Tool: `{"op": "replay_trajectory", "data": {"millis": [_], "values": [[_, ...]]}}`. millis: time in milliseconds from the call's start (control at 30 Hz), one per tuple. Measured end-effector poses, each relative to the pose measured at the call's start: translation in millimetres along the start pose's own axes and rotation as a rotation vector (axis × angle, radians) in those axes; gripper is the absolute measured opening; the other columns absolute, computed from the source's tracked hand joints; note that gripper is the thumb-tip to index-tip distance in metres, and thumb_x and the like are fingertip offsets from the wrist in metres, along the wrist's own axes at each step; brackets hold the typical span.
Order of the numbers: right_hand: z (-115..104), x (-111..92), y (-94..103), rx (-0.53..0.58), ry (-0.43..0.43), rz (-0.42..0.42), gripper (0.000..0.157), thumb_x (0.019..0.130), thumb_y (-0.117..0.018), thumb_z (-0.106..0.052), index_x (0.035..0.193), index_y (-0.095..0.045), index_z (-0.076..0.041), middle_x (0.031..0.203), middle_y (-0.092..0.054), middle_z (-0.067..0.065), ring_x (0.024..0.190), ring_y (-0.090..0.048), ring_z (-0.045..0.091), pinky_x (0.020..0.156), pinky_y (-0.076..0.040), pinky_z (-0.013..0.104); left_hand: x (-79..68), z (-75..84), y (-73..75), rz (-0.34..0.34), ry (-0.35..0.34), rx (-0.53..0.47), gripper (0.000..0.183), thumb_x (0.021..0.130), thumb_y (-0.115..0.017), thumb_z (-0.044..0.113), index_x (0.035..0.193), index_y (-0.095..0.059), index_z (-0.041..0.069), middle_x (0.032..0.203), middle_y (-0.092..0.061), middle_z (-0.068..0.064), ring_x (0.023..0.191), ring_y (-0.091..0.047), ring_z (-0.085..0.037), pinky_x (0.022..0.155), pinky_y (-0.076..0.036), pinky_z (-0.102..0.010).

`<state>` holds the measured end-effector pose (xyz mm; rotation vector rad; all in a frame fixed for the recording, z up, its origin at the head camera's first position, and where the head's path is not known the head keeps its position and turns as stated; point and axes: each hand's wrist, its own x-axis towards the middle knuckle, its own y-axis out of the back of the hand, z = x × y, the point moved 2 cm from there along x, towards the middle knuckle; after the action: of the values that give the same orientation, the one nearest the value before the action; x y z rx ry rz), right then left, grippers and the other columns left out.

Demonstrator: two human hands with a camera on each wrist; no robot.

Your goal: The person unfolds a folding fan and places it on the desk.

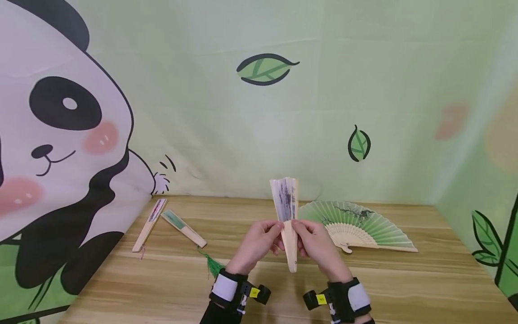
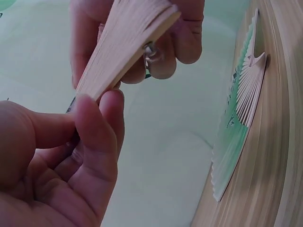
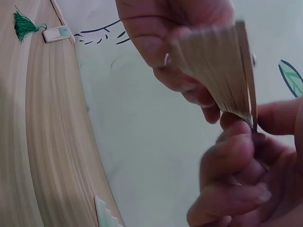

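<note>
1. The 2 hands are raised side by side, near each other and about level.
2. The left hand (image 1: 256, 240) is closed in a pinch, its thumb (image 1: 275, 230) pressing against bent fingers.
3. The right hand (image 1: 319, 243) mirrors it, also pinching, with its thumb (image 1: 300, 228) on top and its other fingers curled beneath.
4. The 2 thumbs point inward, just beside each other but apart.
5. The left wrist (image 1: 238, 266) and right wrist (image 1: 340, 272) sit wider apart than the fingertips, both forearms slanting inward from below.
6. A black sleeve (image 1: 218, 315) covers the left forearm.
</note>
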<state>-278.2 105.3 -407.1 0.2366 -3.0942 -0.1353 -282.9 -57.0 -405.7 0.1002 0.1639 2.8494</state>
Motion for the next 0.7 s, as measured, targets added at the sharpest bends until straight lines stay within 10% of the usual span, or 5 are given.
{"op": "replay_trajectory", "data": {"millis": [700], "values": [[-1,0,10.2,0.238,0.020,0.260,0.034,0.104,-0.049,-0.028,0.082,-0.049,-0.001,0.063,-0.046,0.004,0.045,-0.041,0.011,0.041,-0.035,0.021,4.3,-0.3,13.4,0.142,-0.038,-0.234,0.025,0.103,-0.052,0.016,0.111,-0.056,-0.007,0.087,-0.070,-0.019,0.073,-0.069,-0.021,0.072,-0.060,-0.035]]}}
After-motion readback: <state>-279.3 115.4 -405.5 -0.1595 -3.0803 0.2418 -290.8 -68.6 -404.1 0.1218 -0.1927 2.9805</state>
